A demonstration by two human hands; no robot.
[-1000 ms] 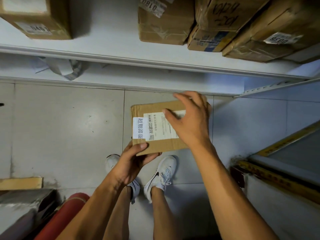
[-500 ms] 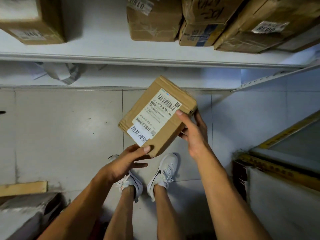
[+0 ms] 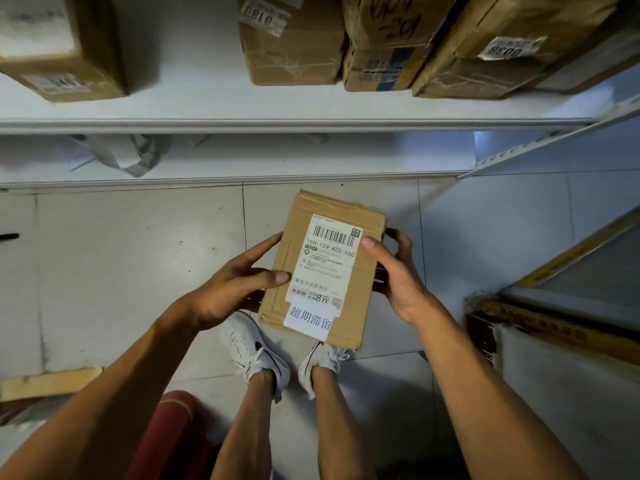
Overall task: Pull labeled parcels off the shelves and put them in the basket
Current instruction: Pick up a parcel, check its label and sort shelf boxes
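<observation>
- The parcel (image 3: 323,268) is a flat, rectangular box of brown corrugated card, its edges a little crushed, held in the air above the floor (image 3: 121,271) and in front of the shelf (image 3: 277,124), label side up.
- A white printed label (image 3: 329,261) covers much of the parcel's top face: a barcode, the code 15H-159-K02-560, small print, and a plain white slip (image 3: 311,320) with large black characters stuck over its near end.
- The left hand (image 3: 232,289) grips the parcel's left edge, thumb lying flat on top, fingers (image 3: 263,247) stretched along the side.
- The right hand (image 3: 394,271) grips the parcel's right edge, thumb tip on the label's corner, fingers (image 3: 401,237) curled round the side and under.
- Beyond the parcel, the shelf is smooth white metal with a rounded front lip; on it stand brown card boxes (image 3: 294,46), taped and creased, with white number stickers.
- On the lower shelf (image 3: 259,157), left of the parcel, lies a crumpled grey-white plastic bag (image 3: 128,154).
- Below the parcel, two white trainers (image 3: 256,351) stand on pale, glossy floor tiles.
- Near and left of the parcel, a dull red rounded object (image 3: 173,427) shows; what it is I cannot tell.
- Right of the parcel sits a frame with a worn yellow edge (image 3: 554,327).
</observation>
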